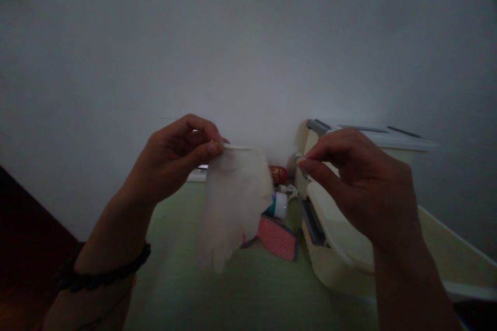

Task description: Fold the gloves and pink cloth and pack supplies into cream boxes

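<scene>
- So my left grip [174,158] has a pinch on the rim of a thin, whitish glove [238,191], which dangles right below it, kinda blurry.
- My right grip [361,176] is pinched shut, thumb on finger, just off to the glove's right. Can't tell if anything's in there.
- Pale bin [322,264] sits under my right grip, on the greenish tabletop [174,269].
- Between and below both grips: red-wrapped thing [278,175], white-capped bottle [280,206] and pink pad [277,238], all partly behind the glove or close by.
</scene>
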The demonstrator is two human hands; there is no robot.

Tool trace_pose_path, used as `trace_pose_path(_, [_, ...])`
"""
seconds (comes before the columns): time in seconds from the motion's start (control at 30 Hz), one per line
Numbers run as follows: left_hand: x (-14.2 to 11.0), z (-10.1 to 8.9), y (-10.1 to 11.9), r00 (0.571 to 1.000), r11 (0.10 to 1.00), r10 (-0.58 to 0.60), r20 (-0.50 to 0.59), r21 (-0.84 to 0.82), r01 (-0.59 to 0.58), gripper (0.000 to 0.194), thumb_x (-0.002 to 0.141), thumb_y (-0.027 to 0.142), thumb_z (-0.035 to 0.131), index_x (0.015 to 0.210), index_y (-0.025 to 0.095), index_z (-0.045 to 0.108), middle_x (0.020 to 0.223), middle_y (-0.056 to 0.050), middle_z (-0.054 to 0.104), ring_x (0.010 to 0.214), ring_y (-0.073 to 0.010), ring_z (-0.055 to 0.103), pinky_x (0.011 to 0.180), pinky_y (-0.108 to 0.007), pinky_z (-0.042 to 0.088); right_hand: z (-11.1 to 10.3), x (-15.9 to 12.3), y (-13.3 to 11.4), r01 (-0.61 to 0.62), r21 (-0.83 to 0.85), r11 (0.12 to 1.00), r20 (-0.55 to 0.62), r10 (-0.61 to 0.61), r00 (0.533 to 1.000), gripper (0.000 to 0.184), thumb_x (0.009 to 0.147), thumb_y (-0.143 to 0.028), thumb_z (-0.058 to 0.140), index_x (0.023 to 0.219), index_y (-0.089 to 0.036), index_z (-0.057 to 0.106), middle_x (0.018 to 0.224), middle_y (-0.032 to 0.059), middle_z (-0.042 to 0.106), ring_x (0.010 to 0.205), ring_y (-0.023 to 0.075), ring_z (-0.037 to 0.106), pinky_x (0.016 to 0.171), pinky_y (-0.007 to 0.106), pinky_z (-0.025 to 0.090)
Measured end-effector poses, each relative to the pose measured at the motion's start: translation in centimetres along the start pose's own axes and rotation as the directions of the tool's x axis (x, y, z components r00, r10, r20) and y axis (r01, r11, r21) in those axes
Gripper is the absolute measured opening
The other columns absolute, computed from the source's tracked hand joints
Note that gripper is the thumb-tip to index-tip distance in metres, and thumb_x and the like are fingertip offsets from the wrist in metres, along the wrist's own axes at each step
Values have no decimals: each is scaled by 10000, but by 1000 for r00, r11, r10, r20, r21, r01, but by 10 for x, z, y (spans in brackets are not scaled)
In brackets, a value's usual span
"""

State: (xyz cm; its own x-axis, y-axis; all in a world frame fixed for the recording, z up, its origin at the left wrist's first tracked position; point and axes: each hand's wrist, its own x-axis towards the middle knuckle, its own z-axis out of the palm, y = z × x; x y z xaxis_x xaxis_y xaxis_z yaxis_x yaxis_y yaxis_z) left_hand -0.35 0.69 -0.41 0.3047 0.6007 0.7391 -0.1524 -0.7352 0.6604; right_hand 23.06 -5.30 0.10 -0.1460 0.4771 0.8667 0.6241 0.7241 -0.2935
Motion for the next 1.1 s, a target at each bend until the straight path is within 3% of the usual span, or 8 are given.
trace_pose_path(0.2, [-1,5,5,1000,991,-15,-24,131,18,78,699,139,665,734,190,617,674,27,644,613,-78,599,542,-147,480,4,-2,-12,-11,96,995,60,5,998,94,771,-262,609,790,-183,562,849,28,521,773,144,533,659,291,440])
trace_pose_path(0.43, [1,16,16,997,971,-12,-79,235,31,138,646,97,703,694,177,602,674,34,657,624,-85,633,573,-136,521,18,-4,-26,39,-11,999,132,-37,991,299,655,-356,705,780,-173,504,893,46,502,871,167,526,732,290,456])
trace_pose_path(0.53, [1,17,18,996,958,-3,-86,286,28,141,632,114,719,686,174,603,670,33,656,601,-83,624,559,-140,522,23,-5,-25,37,-22,999,136,-33,990,249,674,-285,692,766,-181,486,856,25,515,846,152,540,717,274,461])
trace_pose_path(0.7, [1,16,18,998,957,8,-68,290,12,127,645,141,716,698,185,610,683,27,654,619,-96,618,575,-166,515,20,-7,-21,-54,-49,997,128,60,990,92,753,-162,590,816,-186,527,713,-27,591,634,97,592,586,216,468])
trace_pose_path(0.87, [3,10,15,1000,941,-7,16,339,1,83,705,163,661,783,184,678,747,-13,674,675,-133,618,586,-194,500,12,-5,-15,-80,-12,997,133,81,988,142,737,-94,562,836,-196,562,723,-29,630,610,97,610,551,204,470])
trace_pose_path(1.1, [5,6,7,987,941,-39,155,338,-16,107,755,144,593,804,187,678,749,-19,670,691,-122,604,600,-180,483,2,-3,-12,63,24,998,351,-67,934,176,694,-40,541,784,-188,568,736,-23,631,664,95,590,628,207,446])
